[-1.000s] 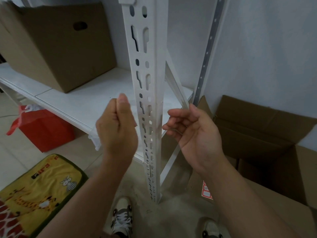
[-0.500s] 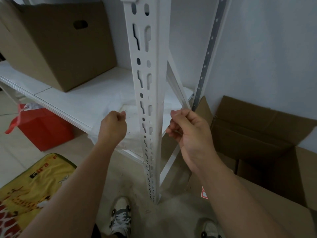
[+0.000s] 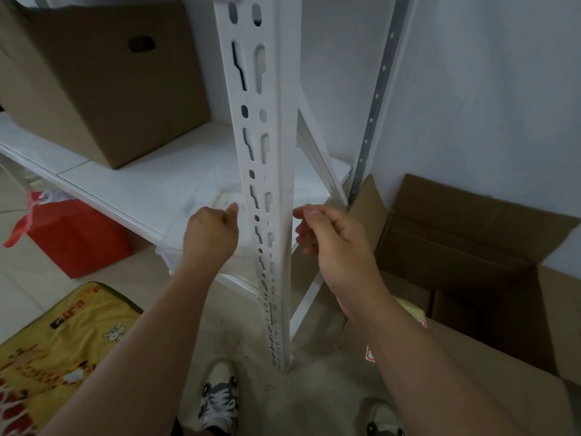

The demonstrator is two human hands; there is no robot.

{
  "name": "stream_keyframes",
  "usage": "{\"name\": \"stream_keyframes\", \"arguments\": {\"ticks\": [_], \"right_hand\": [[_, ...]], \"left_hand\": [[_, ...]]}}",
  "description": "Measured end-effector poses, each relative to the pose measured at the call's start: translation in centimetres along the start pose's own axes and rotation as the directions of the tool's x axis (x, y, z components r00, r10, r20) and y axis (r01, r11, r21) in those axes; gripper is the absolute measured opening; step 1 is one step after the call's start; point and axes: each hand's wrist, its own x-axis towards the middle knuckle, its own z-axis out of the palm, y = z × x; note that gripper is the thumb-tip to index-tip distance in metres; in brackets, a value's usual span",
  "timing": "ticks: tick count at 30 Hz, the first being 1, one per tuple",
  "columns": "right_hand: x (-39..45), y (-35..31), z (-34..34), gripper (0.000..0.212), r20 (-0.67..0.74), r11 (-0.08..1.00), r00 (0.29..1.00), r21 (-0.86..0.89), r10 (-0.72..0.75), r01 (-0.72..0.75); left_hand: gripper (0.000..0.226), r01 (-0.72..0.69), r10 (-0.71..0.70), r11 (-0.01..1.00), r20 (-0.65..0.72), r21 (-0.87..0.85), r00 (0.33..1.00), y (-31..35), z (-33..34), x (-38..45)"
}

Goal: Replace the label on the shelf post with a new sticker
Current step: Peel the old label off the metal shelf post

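A: While both hands are hovering either side of the shelf post [image 3: 267,171], I'm not seeing any label or new sticker on it. Post face is looking bare, just slots.

B: Agreed. Left hand [image 3: 210,234] is sitting just left of the post, fingers curled in w/ thumb pressing against the forefinger. Can't tell if it's pinching sthg thin. Right hand [image 3: 333,237] is just right of the post edge, fingers loosely bent, tips near each other, nothing visible btwn them.

A: Risks?

B: If a small clear sticker is in the left pinch, it's prob curling or sticking to skin, so it's going on crooked or over a slot. Also the clear plastic sheet [image 3: 201,199] lying on the white shelf [image 3: 132,184] behind the hands is getting close to the left knuckles; a nudge is sliding it off the shelf edge.

A: Vs a sec ago?

B: Left hand was higher then, thumb up, w/ a pale scrap showing above it; now it's dropping lower and that scrap isn't showing. Right hand's fingers were spread wider; now they're closing in and moving nearer the post. Cardboard box [image 3: 94,80] isn't shifting.
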Motion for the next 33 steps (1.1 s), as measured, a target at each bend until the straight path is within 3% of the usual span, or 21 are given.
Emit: {"name": "stream_keyframes", "arguments": {"ticks": [2, 4, 7, 9, 12, 14, 17, 21, 24, 27, 33], "right_hand": [[0.1, 0.3, 0.2, 0.025, 0.003, 0.997, 0.999, -0.065, -0.041, 0.041], [0.1, 0.4, 0.6, 0.032, 0.052, 0.993, 0.997, -0.1, -0.052, 0.057], [-0.1, 0.3, 0.9, 0.04, 0.165, 0.993, 0.985, -0.097, -0.043, 0.059], [-0.3, -0.1, 1.0, 0.038, 0.22, 0.991, 0.973, -0.102, -0.062, 0.087], [-0.1, -0.3, 0.9, 0.035, 0.22, 0.991, 0.972, -0.077, -0.089, 0.108], [0.0, -0.3, 0.9, 0.039, 0.205, 0.991, 0.974, -0.071, -0.095, 0.111], [0.3, 0.1, 1.0, 0.037, 0.204, 0.992, 0.975, -0.077, -0.082, 0.099], [0.5, 0.2, 0.9, 0.044, 0.193, 0.999, 0.981, -0.031, -0.036, 0.043], [0.3, 0.2, 0.9, 0.043, 0.171, 1.0, 0.985, -0.008, 0.007, -0.005], [0.4, 0.4, 0.8, 0.058, 0.124, 0.994, 0.987, 0.034, 0.099, -0.104], [0.4, 0.0, 0.5, 0.07, 0.052, 0.868, 0.973, 0.442, 0.226, -0.226]], "left_hand": [[0.01, -0.018, 0.021, 0.985, 0.011, -0.174, 1.0, 0.6, -0.1, 0.0], [0.022, -0.017, 0.017, 0.936, -0.005, -0.351, 1.0, 1.8, -0.4, -0.8], [0.031, -0.075, -0.008, 0.735, -0.12, -0.674, 0.993, 4.5, -2.0, -3.3], [0.039, -0.175, 0.046, 0.646, -0.19, -0.743, 0.981, 6.0, -3.0, -5.2], [0.043, -0.381, 0.262, 0.645, -0.277, -0.662, 0.924, 7.0, -2.8, -7.8], [0.056, -0.429, 0.316, 0.65, -0.29, -0.627, 0.903, 7.7, -2.2, -8.7], [0.073, -0.444, 0.262, 0.692, -0.374, -0.569, 0.889, 8.7, -1.3, -8.6], [0.079, -0.503, 0.242, 0.737, -0.52, -0.45, 0.819, 9.6, -0.6, -8.1], [0.079, -0.504, 0.249, 0.769, -0.542, -0.393, 0.803, 10.0, -0.4, -8.0], [0.082, -0.497, 0.245, 0.78, -0.544, -0.38, 0.802, 10.3, -0.7, -7.7], [0.089, -0.486, 0.268, 0.812, -0.534, -0.323, 0.802, 10.4, -0.6, -7.5]]}}
